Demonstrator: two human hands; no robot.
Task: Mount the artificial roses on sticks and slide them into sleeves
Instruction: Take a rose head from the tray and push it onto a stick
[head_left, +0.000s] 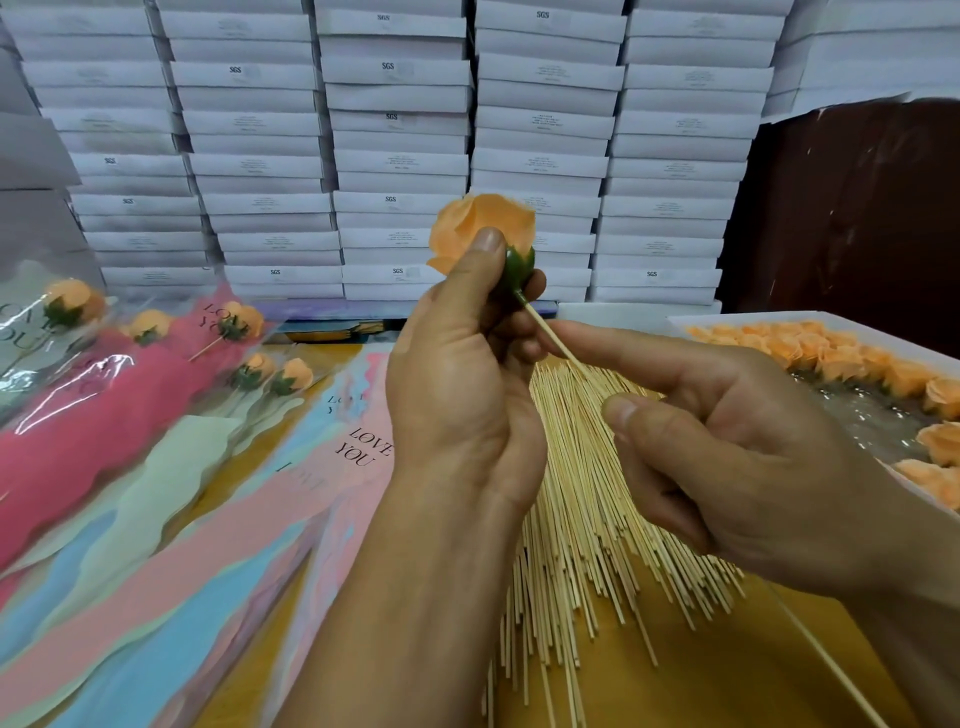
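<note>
Orange rose (480, 221) raised mid-frame over bench (727, 670), gripped at green base by left hand (462, 374), thumb on petals. Stick (550, 338) seated in base, pinched between forefinger and thumb of right hand (727, 447). Loose stick pile (582, 519) below; sleeved roses (150, 332) left, tray of roses (841, 364) right.

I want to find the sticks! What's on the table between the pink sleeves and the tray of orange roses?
Head view: a fanned pile of thin wooden sticks.
</note>
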